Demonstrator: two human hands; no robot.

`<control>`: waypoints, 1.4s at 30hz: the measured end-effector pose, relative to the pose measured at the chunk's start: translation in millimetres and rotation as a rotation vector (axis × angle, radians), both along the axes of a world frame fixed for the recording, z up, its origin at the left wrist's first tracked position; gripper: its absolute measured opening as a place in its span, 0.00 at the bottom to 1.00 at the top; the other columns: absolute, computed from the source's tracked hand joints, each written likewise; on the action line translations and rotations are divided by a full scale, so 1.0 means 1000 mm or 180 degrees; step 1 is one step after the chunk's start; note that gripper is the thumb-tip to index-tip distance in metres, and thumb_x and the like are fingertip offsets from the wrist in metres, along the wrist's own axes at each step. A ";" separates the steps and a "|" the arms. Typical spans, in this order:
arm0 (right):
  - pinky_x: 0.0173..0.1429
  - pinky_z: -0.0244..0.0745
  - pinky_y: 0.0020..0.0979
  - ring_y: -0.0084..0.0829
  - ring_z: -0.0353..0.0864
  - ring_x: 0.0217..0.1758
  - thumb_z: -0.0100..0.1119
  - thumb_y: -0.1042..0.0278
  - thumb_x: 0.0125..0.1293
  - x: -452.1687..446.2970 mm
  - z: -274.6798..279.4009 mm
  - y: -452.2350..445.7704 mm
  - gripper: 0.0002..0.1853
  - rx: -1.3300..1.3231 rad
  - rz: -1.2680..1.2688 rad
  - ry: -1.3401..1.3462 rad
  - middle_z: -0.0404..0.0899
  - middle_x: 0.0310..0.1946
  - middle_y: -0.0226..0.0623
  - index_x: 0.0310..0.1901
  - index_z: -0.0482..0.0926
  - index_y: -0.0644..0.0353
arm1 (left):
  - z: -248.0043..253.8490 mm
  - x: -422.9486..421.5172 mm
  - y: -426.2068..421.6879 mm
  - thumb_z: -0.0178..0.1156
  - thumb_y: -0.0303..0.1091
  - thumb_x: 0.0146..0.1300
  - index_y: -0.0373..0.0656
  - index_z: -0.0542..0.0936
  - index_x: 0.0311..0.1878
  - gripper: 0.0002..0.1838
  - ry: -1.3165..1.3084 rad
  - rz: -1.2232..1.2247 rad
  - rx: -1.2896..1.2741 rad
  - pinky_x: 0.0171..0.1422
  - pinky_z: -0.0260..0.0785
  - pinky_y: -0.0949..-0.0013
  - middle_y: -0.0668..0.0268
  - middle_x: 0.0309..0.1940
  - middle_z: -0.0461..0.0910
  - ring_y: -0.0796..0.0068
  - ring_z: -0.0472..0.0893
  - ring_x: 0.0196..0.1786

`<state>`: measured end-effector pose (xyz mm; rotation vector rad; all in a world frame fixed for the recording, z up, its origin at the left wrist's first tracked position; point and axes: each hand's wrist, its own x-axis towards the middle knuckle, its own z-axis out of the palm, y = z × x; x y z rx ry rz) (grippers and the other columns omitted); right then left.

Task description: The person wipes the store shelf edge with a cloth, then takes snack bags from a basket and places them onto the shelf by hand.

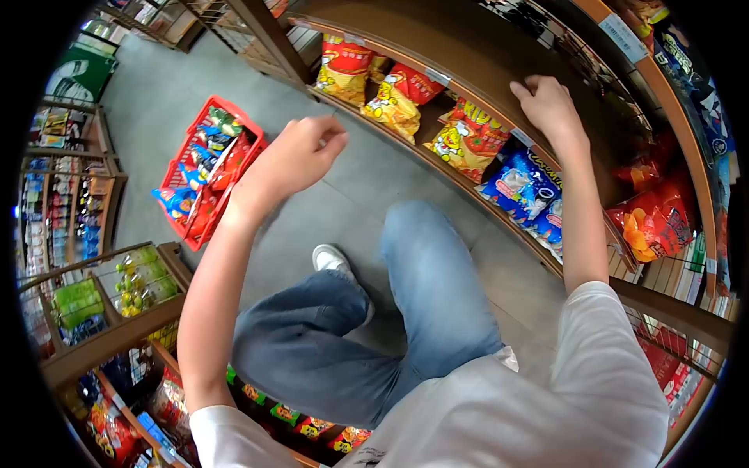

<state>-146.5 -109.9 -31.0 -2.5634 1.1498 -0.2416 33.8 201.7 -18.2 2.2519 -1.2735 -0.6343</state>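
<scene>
My left hand (300,154) hangs in the air over the grey floor, to the right of a red shopping basket (251,125). Its fingers are loosely curled and nothing shows in them. The basket stands on the floor with blue, red and green snack bags inside. Over the bare brown upper shelf (468,47) is my right hand (548,109), thumb and bent fingers apart, with nothing seen in it. On the shelf below are red-and-yellow snack bags (470,140) and blue snack bags (521,183). A red chip bag (651,218) lies right of my right forearm.
My bent knees (429,242) are between the basket and the shelf unit. Behind the basket, wooden racks (70,175) hold packaged goods. A lower-left display (113,288) has green packs. More snack bags (312,427) sit close beneath my legs. Shelf edges (671,101) curve round on the right.
</scene>
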 end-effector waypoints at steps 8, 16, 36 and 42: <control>0.57 0.80 0.37 0.44 0.86 0.52 0.64 0.67 0.66 0.085 -0.046 0.183 0.16 0.1138 0.2238 -0.2090 0.86 0.48 0.49 0.52 0.82 0.65 | -0.001 0.001 0.097 0.57 0.39 0.73 0.34 0.81 0.53 0.17 0.0380 0.1280 0.0411 0.54 0.76 0.64 0.52 0.43 0.86 0.63 0.86 0.47; 0.61 0.78 0.39 0.46 0.85 0.55 0.63 0.69 0.65 0.167 -0.111 0.271 0.19 0.2021 0.2635 -0.1571 0.85 0.49 0.53 0.55 0.80 0.68 | -0.082 0.007 0.202 0.60 0.44 0.72 0.34 0.77 0.58 0.22 0.0264 0.2541 0.0453 0.56 0.76 0.64 0.55 0.48 0.84 0.66 0.84 0.50; 0.73 0.66 0.46 0.55 0.70 0.69 0.66 0.66 0.63 0.327 -0.177 0.432 0.36 0.1660 0.3639 -0.0573 0.70 0.64 0.63 0.70 0.65 0.68 | -0.197 0.096 0.328 0.62 0.31 0.63 0.31 0.57 0.75 0.39 -0.0689 0.4935 -0.0216 0.70 0.68 0.51 0.39 0.59 0.77 0.42 0.75 0.65; 0.62 0.76 0.45 0.51 0.82 0.57 0.62 0.71 0.65 0.356 -0.195 0.441 0.15 0.1589 0.3480 -0.0235 0.83 0.50 0.58 0.52 0.83 0.64 | -0.218 0.104 0.352 0.67 0.39 0.62 0.41 0.77 0.63 0.26 -0.0833 0.4926 -0.0280 0.63 0.73 0.56 0.48 0.50 0.85 0.52 0.83 0.56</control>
